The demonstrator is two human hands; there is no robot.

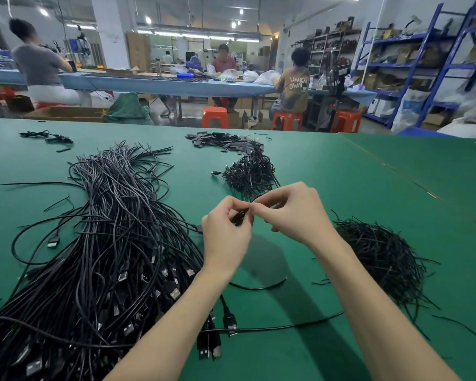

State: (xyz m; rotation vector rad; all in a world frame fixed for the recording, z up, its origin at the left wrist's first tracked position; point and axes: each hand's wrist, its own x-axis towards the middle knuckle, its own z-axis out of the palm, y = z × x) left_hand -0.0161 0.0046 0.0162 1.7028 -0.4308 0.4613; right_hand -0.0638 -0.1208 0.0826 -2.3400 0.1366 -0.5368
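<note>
Both hands meet above the middle of the green counter (341, 174), raised off its surface. The left hand (226, 232) has its fingers (232, 204) curled, with thumb and forefinger pinching a small black cable bundle (238, 218) that shows in the gap under its fingertips. The right hand (294, 213) comes in from the other side. Its thumb and forefinger tips pinch the same bundle where they touch the left fingertips, and its other fingers are loosely bent behind. A dark loop of the bundle peeks out just above the right forefinger. Whether the fingertips pinch cable or a tie is too small to tell. To the left lies a big pile of long black cables (107, 243), their plugs toward the near edge. Just beyond the hands sits a heap of coiled cables (249, 171), and farther back a scatter of flat black pieces (217, 141). To the right lies a mound of short black ties (379, 254). A single cable (272, 328) runs across the counter under the forearms.
</note>
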